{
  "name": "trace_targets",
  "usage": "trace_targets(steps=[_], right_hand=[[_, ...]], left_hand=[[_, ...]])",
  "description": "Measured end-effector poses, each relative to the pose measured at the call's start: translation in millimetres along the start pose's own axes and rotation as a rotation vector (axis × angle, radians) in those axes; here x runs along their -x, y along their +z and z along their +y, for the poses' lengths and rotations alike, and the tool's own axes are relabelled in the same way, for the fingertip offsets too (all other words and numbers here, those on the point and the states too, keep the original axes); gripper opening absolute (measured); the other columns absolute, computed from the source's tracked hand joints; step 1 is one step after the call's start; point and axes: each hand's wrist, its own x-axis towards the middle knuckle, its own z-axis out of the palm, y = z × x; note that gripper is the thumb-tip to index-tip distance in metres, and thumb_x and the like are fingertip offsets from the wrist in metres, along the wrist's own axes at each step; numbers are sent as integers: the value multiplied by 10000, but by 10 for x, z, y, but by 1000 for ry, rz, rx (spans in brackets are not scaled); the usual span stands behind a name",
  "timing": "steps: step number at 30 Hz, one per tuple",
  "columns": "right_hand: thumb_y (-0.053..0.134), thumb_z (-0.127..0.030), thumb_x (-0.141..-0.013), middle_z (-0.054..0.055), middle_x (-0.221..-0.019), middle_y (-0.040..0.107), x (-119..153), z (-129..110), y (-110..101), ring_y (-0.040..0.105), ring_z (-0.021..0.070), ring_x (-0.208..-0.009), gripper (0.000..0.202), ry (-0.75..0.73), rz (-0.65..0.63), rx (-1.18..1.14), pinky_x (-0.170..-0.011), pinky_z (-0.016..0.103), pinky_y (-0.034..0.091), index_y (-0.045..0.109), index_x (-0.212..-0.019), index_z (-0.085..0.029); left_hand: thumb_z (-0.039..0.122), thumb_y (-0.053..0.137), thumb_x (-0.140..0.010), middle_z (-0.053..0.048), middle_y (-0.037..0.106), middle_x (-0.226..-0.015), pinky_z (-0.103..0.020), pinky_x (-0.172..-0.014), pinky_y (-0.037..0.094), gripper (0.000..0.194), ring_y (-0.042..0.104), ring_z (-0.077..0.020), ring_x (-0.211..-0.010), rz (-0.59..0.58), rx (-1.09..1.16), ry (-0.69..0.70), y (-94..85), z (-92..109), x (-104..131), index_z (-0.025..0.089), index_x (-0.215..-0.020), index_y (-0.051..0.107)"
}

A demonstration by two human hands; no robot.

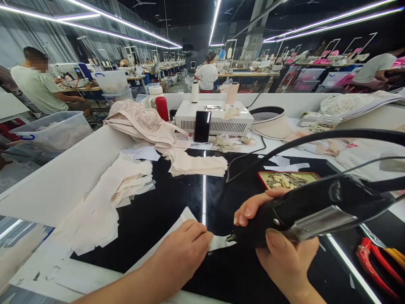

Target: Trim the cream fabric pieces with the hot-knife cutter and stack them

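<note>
My left hand [183, 249] is closed in a pinch over a pale strip of fabric [187, 214] on the black tabletop. A short end of this strip sticks out past my fingertips to the right. My right hand [281, 249] is wrapped round a black corded hand tool [316, 209] with a narrow metal nozzle and a silver lever along its side. The nozzle's tip is at the fabric's right end; whether it touches cannot be made out. Layered pale fabric pieces [109, 194] lie to the left, and a smaller stack [198, 164] lies ahead.
A tray of seeds [289, 179] sits behind the tool. Red-handled scissors [373, 257] lie at the right. At the back are a white box [218, 116], a phone [202, 126], a red bottle [162, 109] and bras [145, 120]. Thick cables arch over the right side.
</note>
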Motion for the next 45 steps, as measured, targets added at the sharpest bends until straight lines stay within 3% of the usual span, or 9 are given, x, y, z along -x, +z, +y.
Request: trace_targets(steps=[6,15,28,35,45], right_hand=[[824,-392,-938,-10,-831,698,8,-10,21,664,165,-679,346,0,6,-15,-626,321,601,639,-1210,-284],[834,-385,-937,-18,-821,701,20,-67,59,670,153,-673,334,22,14,-28,-610,300,598,646,-1191,-276],[774,-348,-973,-17,-851,686,-6,86,157,662,159,-700,293,30,-18,-57,-647,312,589,625,-1219,-292],[778,-359,-965,-14,-828,673,-26,92,187,658,168,-678,287,28,16,-50,-633,326,594,624,-1192,-278],[764,-335,-977,-11,-839,678,-8,159,205,643,166,-692,285,48,-17,-39,-657,332,582,627,-1222,-284]], left_hand=[[-22,577,-986,-85,683,-1100,-327,-888,652,308,691,-231,-1015,-2,88,-40,-19,-10,50,159,-1224,650],[-34,460,-1004,-113,677,-1159,-329,-916,653,371,697,-227,-1051,58,58,5,85,-36,141,151,-1283,620],[-16,488,-1018,-114,651,-1163,-342,-876,647,359,659,-242,-1027,57,71,8,120,-8,140,142,-1313,617],[-14,452,-1022,-107,610,-1114,-377,-878,630,362,610,-229,-956,145,31,-5,115,11,129,161,-1256,666],[-7,507,-986,-120,584,-1128,-375,-866,624,369,594,-246,-982,122,-18,-23,83,39,103,178,-1257,676]])
